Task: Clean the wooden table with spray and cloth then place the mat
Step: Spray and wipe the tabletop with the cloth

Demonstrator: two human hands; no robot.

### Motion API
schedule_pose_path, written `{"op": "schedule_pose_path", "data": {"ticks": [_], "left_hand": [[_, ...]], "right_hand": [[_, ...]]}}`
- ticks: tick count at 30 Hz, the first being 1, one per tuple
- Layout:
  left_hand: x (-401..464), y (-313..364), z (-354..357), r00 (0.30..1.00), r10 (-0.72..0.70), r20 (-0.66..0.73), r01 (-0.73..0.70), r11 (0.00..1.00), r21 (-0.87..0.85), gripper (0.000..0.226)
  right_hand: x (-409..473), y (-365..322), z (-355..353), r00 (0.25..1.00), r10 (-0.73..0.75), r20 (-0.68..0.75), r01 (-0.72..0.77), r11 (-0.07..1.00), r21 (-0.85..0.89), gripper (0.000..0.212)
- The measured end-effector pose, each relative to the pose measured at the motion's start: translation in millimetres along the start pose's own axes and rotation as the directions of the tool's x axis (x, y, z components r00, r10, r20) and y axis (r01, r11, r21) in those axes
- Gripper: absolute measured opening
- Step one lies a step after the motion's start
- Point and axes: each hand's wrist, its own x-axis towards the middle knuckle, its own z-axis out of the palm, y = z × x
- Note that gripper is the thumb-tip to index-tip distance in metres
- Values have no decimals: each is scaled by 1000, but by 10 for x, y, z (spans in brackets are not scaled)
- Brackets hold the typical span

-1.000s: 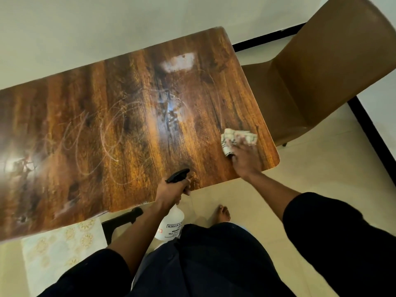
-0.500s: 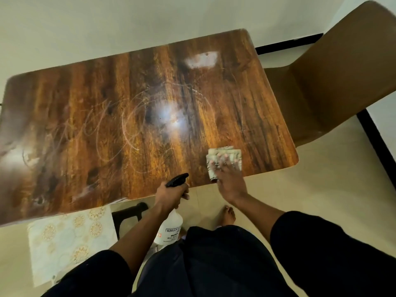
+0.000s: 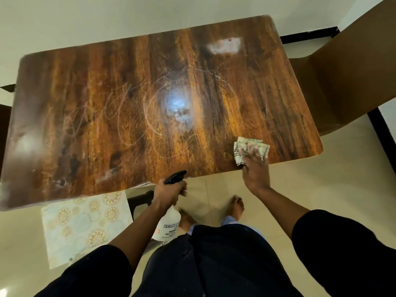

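The wooden table [image 3: 107, 103] fills the upper half of the view, glossy with faint curved wipe marks and a pale patch near its far right. My right hand [image 3: 255, 168] presses a folded checked cloth [image 3: 260, 146] flat onto the table's near right corner. Just below the near edge, my left hand [image 3: 171, 192] grips the neck of a white spray bottle [image 3: 168, 226] with a black trigger head, held off the table. A pale mat [image 3: 83, 226] with gold round patterns lies on the floor under the table's near left edge.
A brown chair [image 3: 351, 67] stands against the table's right end. A dark table leg or chair part [image 3: 139, 200] shows beside the mat. My bare feet [image 3: 235, 207] stand on beige floor tiles. A white wall with black skirting runs behind the table.
My right hand slid the cloth left along the near edge, then back right to the near right corner. The left hand with the bottle stayed by the edge. The view has pulled back.
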Motion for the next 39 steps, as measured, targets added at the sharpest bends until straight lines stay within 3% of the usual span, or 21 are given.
{"op": "schedule_pose_path", "data": {"ticks": [4, 6, 12, 18, 26, 29, 33, 35, 39], "left_hand": [[-32, -112, -194, 1000, -2, -24, 2, 1000, -3, 15], [-49, -170, -292, 999, -5, -32, 5, 1000, -5, 11], [-62, -373, -608, 998, -11, -61, 9, 1000, -29, 12], [-108, -535, -984, 991, -18, -134, 12, 999, -40, 12], [-82, -626, -1210, 992, -24, -125, 21, 999, -29, 12], [-96, -587, -1169, 995, -22, -102, 16, 998, -54, 19], [-64, -576, -1134, 999, -23, -36, 19, 994, -108, 41], [-34, -597, -1113, 999, -25, -38, 20, 994, -103, 35], [-57, -649, -1069, 995, -30, -94, 22, 996, -86, 18]], "right_hand": [[-50, -317, 160, 992, 121, -21, -122, 991, -52, 69], [-104, -515, 266, 995, 102, -18, -103, 993, -57, 70], [-409, -1314, 721, 971, -238, 30, 239, 970, -51, 75], [-589, -2118, 1043, 831, -533, 159, 541, 841, -5, 81], [-487, -1832, 1000, 698, -692, 184, 715, 686, -135, 74], [-489, -1475, 860, 733, -665, 146, 680, 709, -184, 71], [-573, -1058, 678, 858, -504, 102, 514, 836, -192, 69], [-584, -1012, 622, 901, -423, 96, 434, 881, -187, 68], [-558, -1120, 677, 917, -379, 122, 397, 898, -192, 66]]}}
